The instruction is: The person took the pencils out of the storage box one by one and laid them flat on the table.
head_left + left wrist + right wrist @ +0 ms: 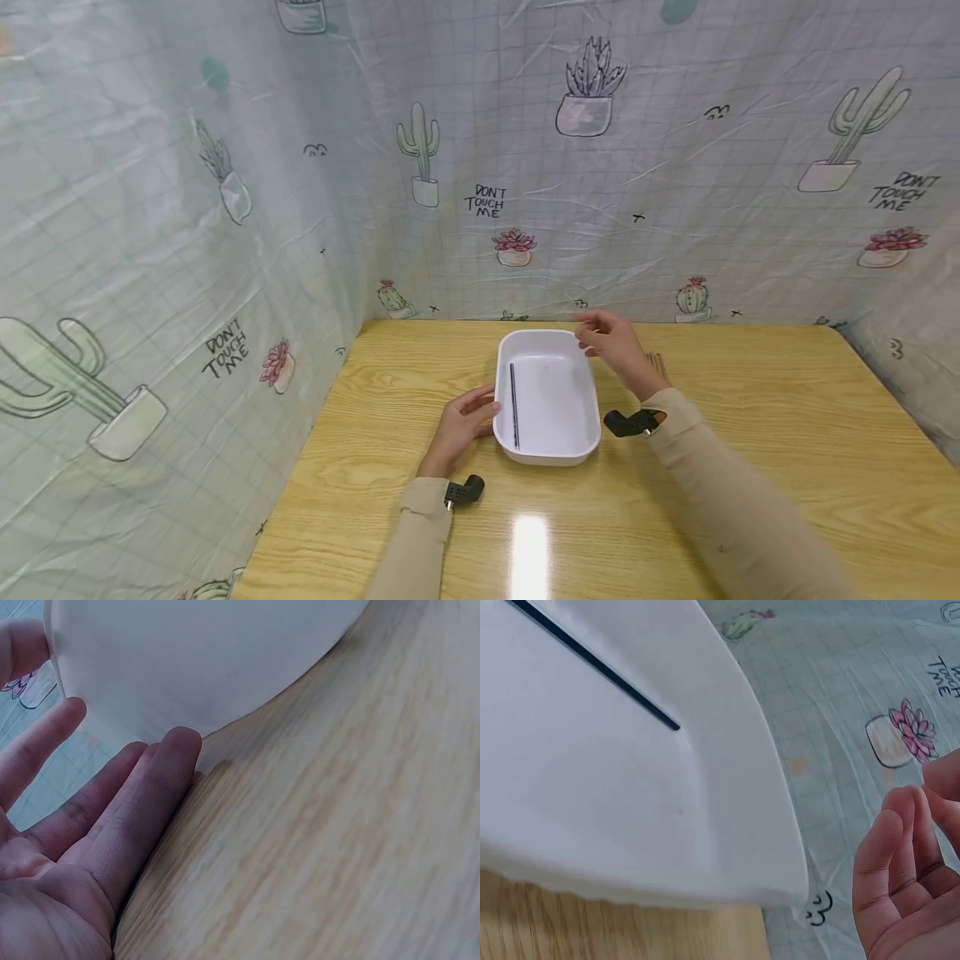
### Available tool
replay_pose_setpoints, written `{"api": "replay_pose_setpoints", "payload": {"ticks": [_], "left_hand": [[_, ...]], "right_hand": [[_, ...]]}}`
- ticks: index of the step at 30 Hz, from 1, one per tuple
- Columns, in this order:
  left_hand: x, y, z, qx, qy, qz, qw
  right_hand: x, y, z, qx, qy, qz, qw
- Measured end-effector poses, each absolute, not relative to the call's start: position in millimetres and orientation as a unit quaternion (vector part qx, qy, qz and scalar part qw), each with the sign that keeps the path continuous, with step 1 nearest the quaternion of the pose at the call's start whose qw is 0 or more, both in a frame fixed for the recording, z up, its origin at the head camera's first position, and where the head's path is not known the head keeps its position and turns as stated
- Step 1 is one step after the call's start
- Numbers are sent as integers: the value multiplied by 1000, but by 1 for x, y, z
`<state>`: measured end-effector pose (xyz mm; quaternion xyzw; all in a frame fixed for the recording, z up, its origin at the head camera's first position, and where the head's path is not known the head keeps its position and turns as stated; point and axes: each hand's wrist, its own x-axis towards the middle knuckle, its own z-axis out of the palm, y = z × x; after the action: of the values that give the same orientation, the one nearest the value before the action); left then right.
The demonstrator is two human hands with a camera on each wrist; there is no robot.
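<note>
A white rectangular tray (549, 457) with rounded corners sits on the wooden table. Along its left inner side lies a thin black stick (513, 406), also visible in the right wrist view as a dark stick (604, 667). My left hand (461, 423) holds the tray's left edge, thumb at the rim and the other fingers against the outer wall. In the left wrist view those fingertips (182, 742) touch the wall low down by the tabletop. Over the far right corner of the tray hovers my right hand (615, 343), its fingers loosely bent and nothing between them.
Several thin coloured sticks (657, 365) lie on the table right of the tray, partly hidden behind my right wrist. A cloth backdrop (450, 250) with printed cacti hangs along the table's far edge and left side. Bare tabletop (757, 408) extends to the right.
</note>
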<state>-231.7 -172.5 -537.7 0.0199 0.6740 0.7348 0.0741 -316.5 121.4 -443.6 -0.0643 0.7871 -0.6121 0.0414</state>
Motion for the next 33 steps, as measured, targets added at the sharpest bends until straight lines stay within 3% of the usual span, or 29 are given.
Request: {"api": "replay_pose_setpoints", "payload": {"ticks": [25,33], "left_hand": [[-233,-175,-532,14,673,736,69],[-231,-173,-538,13,667,740,79]], "right_hand": [[-331,54,-447,-58,774,-624,88],[-337,47,-461,-18,805,-577,135]]}}
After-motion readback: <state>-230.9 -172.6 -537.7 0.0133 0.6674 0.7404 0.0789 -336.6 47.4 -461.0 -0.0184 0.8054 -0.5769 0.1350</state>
